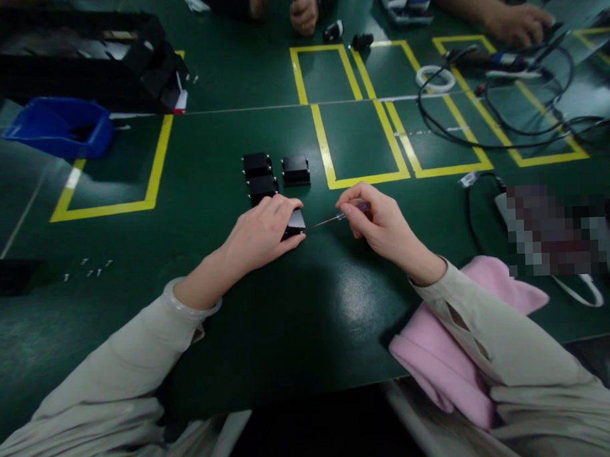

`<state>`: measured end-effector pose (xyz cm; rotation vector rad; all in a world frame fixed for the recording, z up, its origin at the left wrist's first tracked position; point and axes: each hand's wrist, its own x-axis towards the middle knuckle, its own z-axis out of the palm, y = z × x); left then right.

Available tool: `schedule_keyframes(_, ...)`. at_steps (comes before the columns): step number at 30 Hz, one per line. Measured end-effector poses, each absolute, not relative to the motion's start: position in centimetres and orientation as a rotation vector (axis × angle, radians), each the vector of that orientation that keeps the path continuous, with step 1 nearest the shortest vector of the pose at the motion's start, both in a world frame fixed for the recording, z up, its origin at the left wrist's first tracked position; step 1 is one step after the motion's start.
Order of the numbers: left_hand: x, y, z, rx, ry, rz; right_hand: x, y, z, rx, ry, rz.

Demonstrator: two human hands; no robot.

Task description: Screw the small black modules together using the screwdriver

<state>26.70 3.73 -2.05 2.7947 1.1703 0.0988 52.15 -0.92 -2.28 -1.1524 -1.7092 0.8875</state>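
My left hand is closed over a small black block on the green table, hiding much of it. In my right hand is a screwdriver, its thin shaft pointing left. The tip meets the right side of the block, at or beside a small screw. Just beyond my left hand stand three similar black blocks: one at the back, one in front of it partly behind my fingers, and one to the right. Small bright screws show at their sides.
Several loose screws lie at left, near a blue bin and a long black housing. Cables cross the right side. A pink cloth lies under my right forearm. Other people's hands work across the table.
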Motion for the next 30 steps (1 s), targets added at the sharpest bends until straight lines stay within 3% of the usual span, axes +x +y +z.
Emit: schedule_keyframes(30,26.63,3.71,-2.11,2.779,1.176,0.108,52.09,-1.05,-1.97,-1.175,-1.73,0.905)
